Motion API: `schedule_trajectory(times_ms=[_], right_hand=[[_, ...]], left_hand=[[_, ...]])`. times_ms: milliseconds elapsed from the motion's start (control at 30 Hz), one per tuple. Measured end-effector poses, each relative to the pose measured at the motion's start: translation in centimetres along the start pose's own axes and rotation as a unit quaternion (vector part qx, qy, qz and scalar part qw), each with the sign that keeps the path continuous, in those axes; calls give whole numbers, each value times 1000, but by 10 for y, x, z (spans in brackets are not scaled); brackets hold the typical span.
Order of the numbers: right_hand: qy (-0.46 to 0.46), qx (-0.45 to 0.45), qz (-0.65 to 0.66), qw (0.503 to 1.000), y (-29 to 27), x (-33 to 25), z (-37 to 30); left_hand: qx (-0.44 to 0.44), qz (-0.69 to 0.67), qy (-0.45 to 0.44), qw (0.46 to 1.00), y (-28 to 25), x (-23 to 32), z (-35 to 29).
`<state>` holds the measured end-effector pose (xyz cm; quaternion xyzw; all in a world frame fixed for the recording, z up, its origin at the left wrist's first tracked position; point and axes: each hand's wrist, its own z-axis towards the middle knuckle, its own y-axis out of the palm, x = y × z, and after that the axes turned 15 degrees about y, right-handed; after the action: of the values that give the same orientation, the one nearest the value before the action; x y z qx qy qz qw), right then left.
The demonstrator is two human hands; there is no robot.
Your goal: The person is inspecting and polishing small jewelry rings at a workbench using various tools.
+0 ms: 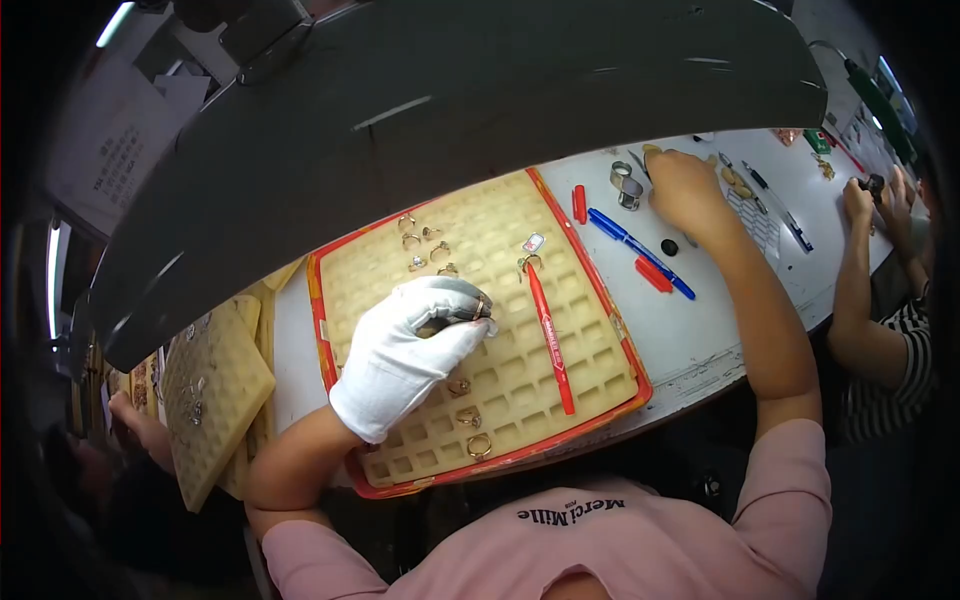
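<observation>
My left hand [400,340], in a white glove, is closed with thumb and fingertips pinching a ring [481,307] above the pale yellow tray [510,215]. Several rings stand in the tray's square slots, among them a gold ring [479,446] near its front edge and a ring [411,241] farther back. A red marker [550,345] without its cap lies across the right part, its tip by a ring with a small white tag [534,242]. On the white table, my bare right hand [688,195] has curled fingers beside a folding metal loupe [627,186]; what they grip is hidden.
A blue marker [640,252], a red cap [654,274] and a black round piece [669,247] lie right of the tray. A dark hood [450,100] spans the back. Stacked trays [215,390] stand at left. Other people's hands work at both sides, including one hand [858,203] at right.
</observation>
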<state>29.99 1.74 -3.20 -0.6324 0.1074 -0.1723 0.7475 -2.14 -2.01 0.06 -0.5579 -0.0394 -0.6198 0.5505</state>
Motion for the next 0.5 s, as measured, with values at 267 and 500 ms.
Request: schedule_trajectory(times_ms=[267,500], right_hand=[[37,-36,98,994,9,7,11],[63,30,292,954,-10,-3,2]], left_hand=[[15,0,35,999,2,-20,-4],[21,-97,-63,993,1,-14,-5]])
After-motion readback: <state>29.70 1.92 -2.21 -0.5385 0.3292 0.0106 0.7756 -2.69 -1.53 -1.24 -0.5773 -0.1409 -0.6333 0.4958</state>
